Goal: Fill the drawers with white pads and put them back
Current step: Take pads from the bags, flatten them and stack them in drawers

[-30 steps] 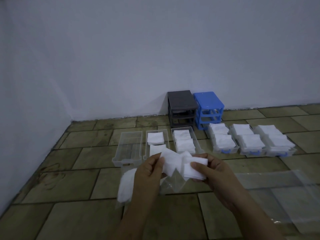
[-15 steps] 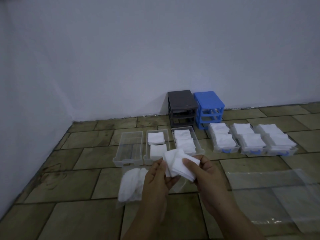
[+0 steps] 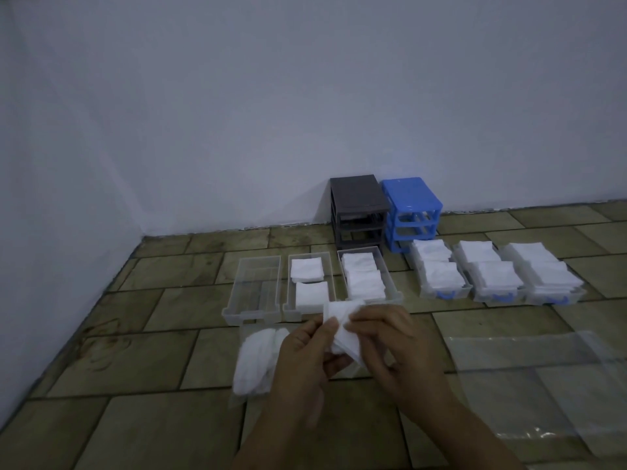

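My left hand (image 3: 305,351) and my right hand (image 3: 390,344) together pinch a small bunch of white pads (image 3: 341,325) just in front of the clear drawers. The left clear drawer (image 3: 252,290) holds nothing. The middle drawer (image 3: 309,283) has two thin stacks of pads. The right clear drawer (image 3: 366,276) is packed with pads. Three blue-handled drawers (image 3: 495,276) heaped with pads stand to the right. A dark grey drawer frame (image 3: 358,208) and a blue one (image 3: 412,210) stand open-fronted against the wall.
A plastic bag with loose white pads (image 3: 258,361) lies on the tiled floor left of my hands. Clear plastic sheets (image 3: 543,378) lie at the right. The wall corner (image 3: 142,232) is at the left.
My hands have drawn the fanned pads together into a tighter bunch and shifted slightly left, toward the front of the middle drawer.
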